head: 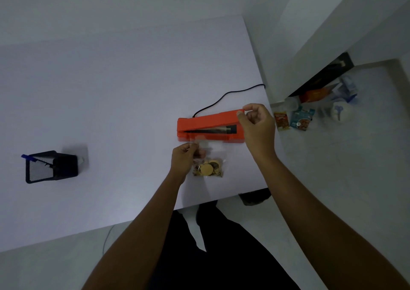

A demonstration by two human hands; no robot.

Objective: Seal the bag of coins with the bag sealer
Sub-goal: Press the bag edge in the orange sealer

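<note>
An orange bag sealer (206,121) lies on the white table (111,103), its lid raised at the right end so the dark sealing strip shows. My right hand (257,123) pinches the free right end of that lid. A clear plastic bag of gold coins (208,167) lies just in front of the sealer, its open top reaching to the sealer's front edge. My left hand (185,156) grips the bag's upper left part.
A black power cord (224,96) runs from the sealer's back to the table's right edge. A black mesh pen holder (52,167) with a blue pen stands at the left. Snack packets and bags (310,112) lie on the floor to the right.
</note>
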